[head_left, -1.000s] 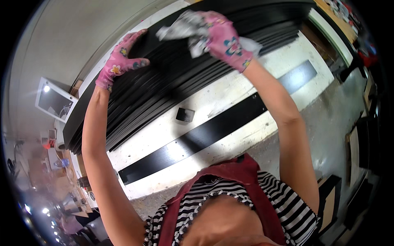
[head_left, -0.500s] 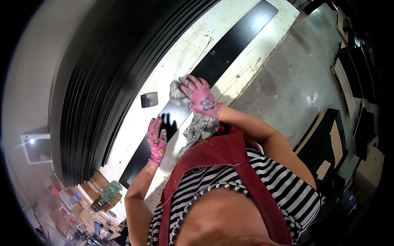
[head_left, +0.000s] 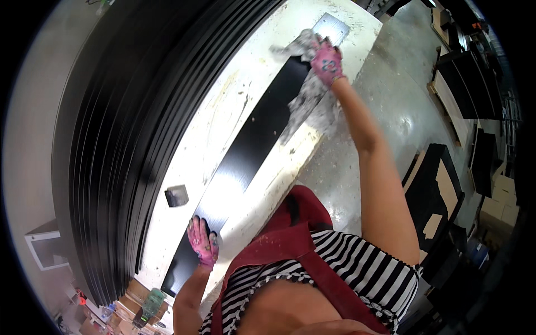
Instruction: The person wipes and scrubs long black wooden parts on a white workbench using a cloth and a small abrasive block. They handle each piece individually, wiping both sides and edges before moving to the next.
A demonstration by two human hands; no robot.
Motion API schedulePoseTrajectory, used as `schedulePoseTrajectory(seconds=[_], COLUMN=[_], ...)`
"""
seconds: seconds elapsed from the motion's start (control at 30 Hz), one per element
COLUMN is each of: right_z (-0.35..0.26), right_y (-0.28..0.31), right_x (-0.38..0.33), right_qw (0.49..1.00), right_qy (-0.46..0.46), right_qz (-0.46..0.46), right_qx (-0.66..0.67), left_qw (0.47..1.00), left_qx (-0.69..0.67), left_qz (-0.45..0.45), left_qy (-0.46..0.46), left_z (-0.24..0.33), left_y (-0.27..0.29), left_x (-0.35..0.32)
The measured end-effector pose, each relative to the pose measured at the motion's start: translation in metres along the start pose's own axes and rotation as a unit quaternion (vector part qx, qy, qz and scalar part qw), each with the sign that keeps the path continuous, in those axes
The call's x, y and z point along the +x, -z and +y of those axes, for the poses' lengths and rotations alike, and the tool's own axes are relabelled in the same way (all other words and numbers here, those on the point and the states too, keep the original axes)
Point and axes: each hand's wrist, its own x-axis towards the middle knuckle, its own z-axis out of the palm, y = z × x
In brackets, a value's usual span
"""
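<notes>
Glossy board (head_left: 245,153), rumpled cloth (head_left: 304,103)

the person wears pink flower-printed gloves (head_left: 328,62), a dark red apron (head_left: 272,245) and a black and white striped top (head_left: 363,248).

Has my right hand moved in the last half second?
Yes. Against the long black board, the pink-gloved right hand has moved from near the middle toward the far end, away from the left hand.

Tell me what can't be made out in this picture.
- Head view: part of the board, hidden by the right hand and cloth.
- Head view: the far end of the stacked boards, cut off by the top edge.
- Head view: what the bottle holds, too small.
</notes>
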Motion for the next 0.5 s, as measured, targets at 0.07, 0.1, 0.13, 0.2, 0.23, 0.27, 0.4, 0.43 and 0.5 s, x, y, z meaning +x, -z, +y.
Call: schedulePoseTrajectory(seconds=[0.07, 0.1, 0.13, 0.2, 0.23, 0.27, 0.4, 0.43, 0.5], right_z=[0.017, 0.020, 0.037, 0.061, 0.064, 0.100, 0.103, 0.084, 0.061], right_y=[-0.008, -0.007, -0.009, -0.024, -0.024, -0.054, -0.064, -0.056, -0.017], right_x=[0.046, 0.069, 0.084, 0.119, 0.130, 0.149, 0.145, 0.131, 0.096], right_qw=[0.999, 0.998, 0.995, 0.994, 0.995, 0.992, 0.985, 0.990, 0.995], right_qy=[-0.035, -0.039, -0.060, -0.095, -0.093, -0.126, -0.097, -0.085, -0.082], right_qz=[-0.017, -0.039, -0.060, -0.047, -0.001, -0.029, 0.132, 0.103, 0.055], right_qx=[-0.008, -0.043, -0.053, -0.013, -0.029, -0.005, 0.046, 0.034, -0.003], left_qw=[1.000, 0.999, 0.999, 0.999, 0.998, 0.999, 0.998, 0.997, 0.998], left_qx=[0.022, 0.031, 0.035, 0.041, 0.046, 0.042, 0.053, 0.057, 0.061], left_qz=[-0.001, 0.007, -0.013, -0.019, -0.023, -0.011, -0.017, -0.013, 0.003], left_qy=[0.016, 0.017, 0.025, 0.018, 0.021, 0.015, 0.038, 0.042, 0.026], left_z=[-0.001, -0.004, -0.010, -0.011, -0.009, -0.011, -0.004, -0.002, -0.006], left_y=[-0.005, -0.011, -0.012, -0.010, -0.008, -0.011, -0.010, -0.013, -0.016], left_x=[-0.009, -0.016, -0.012, -0.007, -0.012, -0.009, -0.003, -0.008, -0.007])
